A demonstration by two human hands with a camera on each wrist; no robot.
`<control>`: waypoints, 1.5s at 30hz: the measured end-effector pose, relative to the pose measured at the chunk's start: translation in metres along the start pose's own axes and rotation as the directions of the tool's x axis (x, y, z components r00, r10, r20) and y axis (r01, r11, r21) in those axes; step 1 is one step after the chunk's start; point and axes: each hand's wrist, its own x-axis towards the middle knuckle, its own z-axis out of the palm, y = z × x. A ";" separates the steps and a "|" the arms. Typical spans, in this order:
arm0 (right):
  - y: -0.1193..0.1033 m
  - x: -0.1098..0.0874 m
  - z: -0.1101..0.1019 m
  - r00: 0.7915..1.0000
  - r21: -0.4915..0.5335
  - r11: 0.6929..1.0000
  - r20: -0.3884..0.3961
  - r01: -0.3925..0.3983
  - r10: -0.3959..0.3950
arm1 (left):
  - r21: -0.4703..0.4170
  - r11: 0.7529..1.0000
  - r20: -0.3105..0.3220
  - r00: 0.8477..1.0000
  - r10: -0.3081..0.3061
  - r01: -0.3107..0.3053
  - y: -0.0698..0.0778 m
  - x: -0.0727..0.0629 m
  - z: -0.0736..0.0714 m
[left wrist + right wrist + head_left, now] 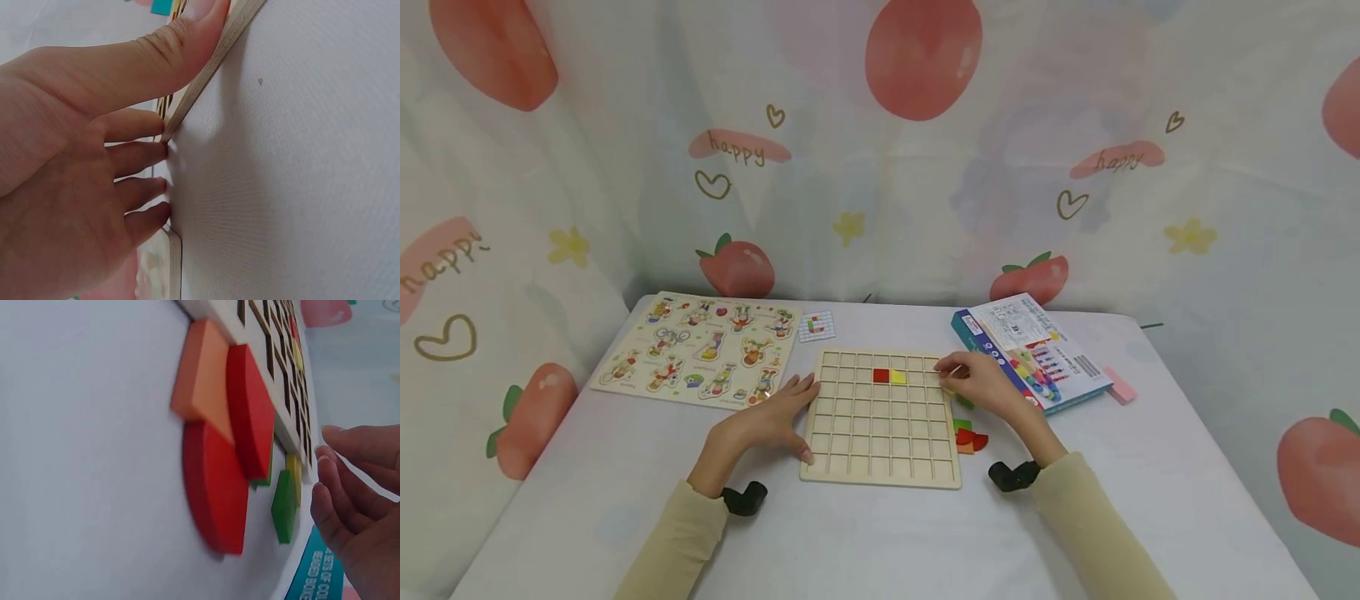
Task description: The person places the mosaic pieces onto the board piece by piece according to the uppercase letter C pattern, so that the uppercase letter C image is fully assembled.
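A square wooden grid board (880, 421) lies on the table between both hands. One red square (881, 376) and a yellow piece (898, 377) sit side by side in its second row from the far edge. My left hand (771, 417) rests along the board's left edge, thumb near the front corner, fingers spread and fairly straight. Over the far right edge hovers my right hand (981, 382), fingers slightly bent; nothing shows between its fingertips. Below it lie red pieces (215, 487), an orange piece (203, 375), and a green piece (285, 506) beside the board.
At the back left lies a picture puzzle board (700, 354). A small pattern card (817, 327) is behind the grid board. A blue-edged box (1033, 354) stands at the back right, with a pink block (1120, 386) by its right side.
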 end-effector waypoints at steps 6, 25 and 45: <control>0.005 -0.003 -0.002 1.000 -0.006 1.000 0.008 -0.029 0.029 | 0.003 1.000 0.002 1.000 -0.010 0.010 -0.002 -0.002 0.000; 0.009 -0.005 -0.005 0.997 -0.047 0.997 0.052 -0.061 0.063 | 0.011 1.000 -0.004 1.000 -0.013 0.014 -0.003 -0.001 0.001; 0.007 -0.008 -0.015 0.999 -0.102 0.995 0.032 -0.003 0.006 | 0.014 1.000 0.003 1.000 -0.010 0.010 -0.003 0.002 0.002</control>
